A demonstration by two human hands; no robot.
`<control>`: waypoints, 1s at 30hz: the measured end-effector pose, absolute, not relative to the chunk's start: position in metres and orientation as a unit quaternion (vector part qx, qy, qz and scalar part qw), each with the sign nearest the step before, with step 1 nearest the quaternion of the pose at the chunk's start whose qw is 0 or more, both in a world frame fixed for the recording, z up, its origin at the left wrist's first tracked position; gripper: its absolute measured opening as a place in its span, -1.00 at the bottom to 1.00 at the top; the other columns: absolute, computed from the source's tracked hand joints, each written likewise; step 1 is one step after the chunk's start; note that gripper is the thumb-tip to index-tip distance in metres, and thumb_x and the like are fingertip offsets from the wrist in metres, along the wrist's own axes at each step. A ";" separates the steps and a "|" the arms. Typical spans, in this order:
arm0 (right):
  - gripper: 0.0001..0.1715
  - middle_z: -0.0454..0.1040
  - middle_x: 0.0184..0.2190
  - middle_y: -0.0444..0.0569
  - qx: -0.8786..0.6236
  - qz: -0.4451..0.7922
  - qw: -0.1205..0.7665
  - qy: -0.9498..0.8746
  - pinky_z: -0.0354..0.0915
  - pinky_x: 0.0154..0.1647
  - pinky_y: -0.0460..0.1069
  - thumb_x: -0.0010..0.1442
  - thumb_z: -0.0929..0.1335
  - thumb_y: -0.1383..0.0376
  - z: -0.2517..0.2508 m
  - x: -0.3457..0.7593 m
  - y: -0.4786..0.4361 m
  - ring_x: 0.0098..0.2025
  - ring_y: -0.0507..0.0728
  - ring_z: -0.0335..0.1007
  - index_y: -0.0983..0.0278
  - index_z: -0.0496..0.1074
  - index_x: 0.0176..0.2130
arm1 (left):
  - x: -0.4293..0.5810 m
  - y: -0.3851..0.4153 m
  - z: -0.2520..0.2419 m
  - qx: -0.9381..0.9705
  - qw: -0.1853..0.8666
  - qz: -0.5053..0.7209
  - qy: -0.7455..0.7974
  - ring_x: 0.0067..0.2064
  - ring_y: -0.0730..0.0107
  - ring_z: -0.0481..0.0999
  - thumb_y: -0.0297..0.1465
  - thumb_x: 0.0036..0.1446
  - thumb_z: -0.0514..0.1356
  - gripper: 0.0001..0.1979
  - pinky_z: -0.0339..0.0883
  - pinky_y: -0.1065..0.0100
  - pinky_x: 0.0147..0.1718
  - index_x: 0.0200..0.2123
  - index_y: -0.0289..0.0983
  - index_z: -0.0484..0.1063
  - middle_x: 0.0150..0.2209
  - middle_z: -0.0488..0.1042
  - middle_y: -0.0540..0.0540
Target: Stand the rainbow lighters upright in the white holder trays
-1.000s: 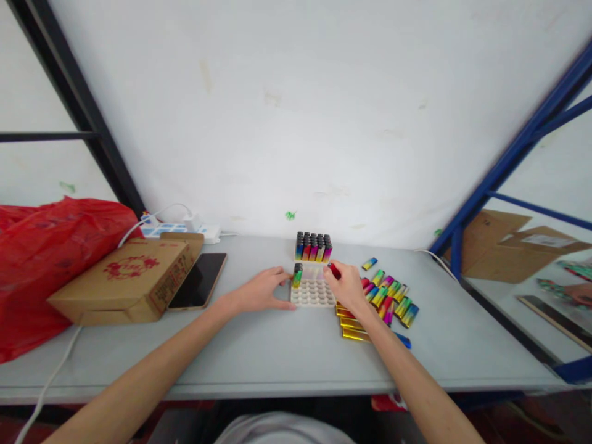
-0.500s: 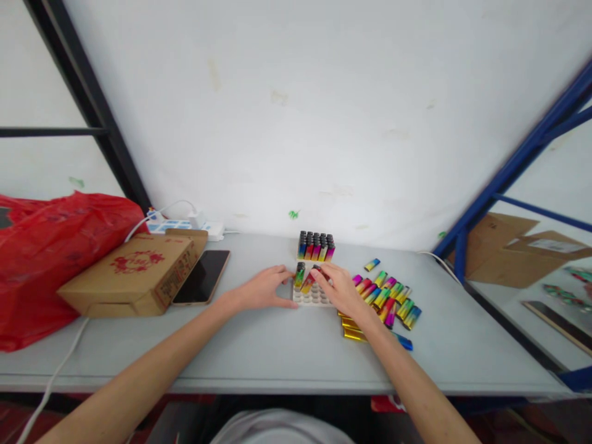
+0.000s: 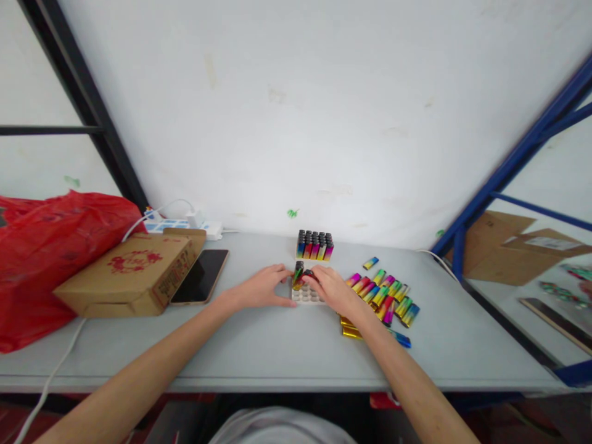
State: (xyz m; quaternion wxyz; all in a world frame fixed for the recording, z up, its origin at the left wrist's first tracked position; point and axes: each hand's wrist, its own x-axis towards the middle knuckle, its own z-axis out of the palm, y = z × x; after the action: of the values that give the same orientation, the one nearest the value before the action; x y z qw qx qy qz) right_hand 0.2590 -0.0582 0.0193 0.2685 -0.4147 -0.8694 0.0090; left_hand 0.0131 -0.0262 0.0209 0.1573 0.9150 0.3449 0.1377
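A white tray with round holes (image 3: 304, 295) lies on the grey table (image 3: 277, 345). My left hand (image 3: 261, 288) rests against the tray's left edge, fingers curved around it. One rainbow lighter (image 3: 297, 274) stands in the tray's far left corner. My right hand (image 3: 329, 289) covers the tray's right part and pinches a second lighter (image 3: 308, 275) right beside the standing one. A full block of upright lighters (image 3: 314, 245) stands behind the tray. Several loose rainbow lighters (image 3: 382, 296) lie to the right of my right hand.
A cardboard box with red print (image 3: 131, 273) and a dark phone (image 3: 201, 275) lie at the left, a red plastic bag (image 3: 44, 246) beyond them. A white power strip with cables (image 3: 185, 226) runs along the wall. Blue shelf posts (image 3: 485, 197) stand at the right.
My right hand has carried a lighter leftwards over the tray, from its far right corner to just beside the standing lighter. My left hand has stayed at the tray's left edge.
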 end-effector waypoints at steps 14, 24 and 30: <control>-0.61 0.58 -0.27 -0.01 -0.446 -0.001 0.225 -0.866 0.26 -0.11 0.04 0.53 0.25 0.12 0.030 0.255 -0.070 -0.22 0.15 0.49 0.28 0.50 -0.21 | 0.011 -0.024 0.018 0.910 0.175 0.162 0.339 -0.06 0.06 0.52 0.17 0.10 0.31 -0.36 0.39 0.17 -0.03 -0.02 -0.24 0.51 -0.09 0.50 -0.17; -0.82 0.56 -0.17 -0.02 -0.513 0.083 0.272 -0.810 0.37 -0.02 0.05 0.46 0.33 0.19 0.036 0.353 -0.163 -0.08 0.18 0.51 0.19 0.49 -0.18 | 0.011 -0.022 0.016 0.910 0.174 0.147 0.345 0.00 0.00 0.52 0.18 0.09 0.31 -0.27 0.38 0.12 0.05 0.08 -0.27 0.50 -0.03 0.51 -0.21; -0.88 0.53 -0.09 0.03 -0.523 0.004 0.223 -0.823 0.35 0.11 0.19 0.43 0.36 0.23 0.002 0.360 -0.202 -0.03 0.25 0.46 0.17 0.48 -0.05 | 0.011 -0.023 0.018 0.911 0.174 0.140 0.347 0.01 0.01 0.52 0.18 0.10 0.30 -0.29 0.38 0.15 0.04 0.06 -0.27 0.50 -0.03 0.49 -0.21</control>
State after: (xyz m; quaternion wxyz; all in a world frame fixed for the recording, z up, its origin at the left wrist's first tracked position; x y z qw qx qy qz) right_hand 0.3605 -0.2024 0.0024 0.2225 -0.5231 -0.8227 0.0044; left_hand 0.0109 -0.0233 0.0180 0.1742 0.9107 0.3473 0.1401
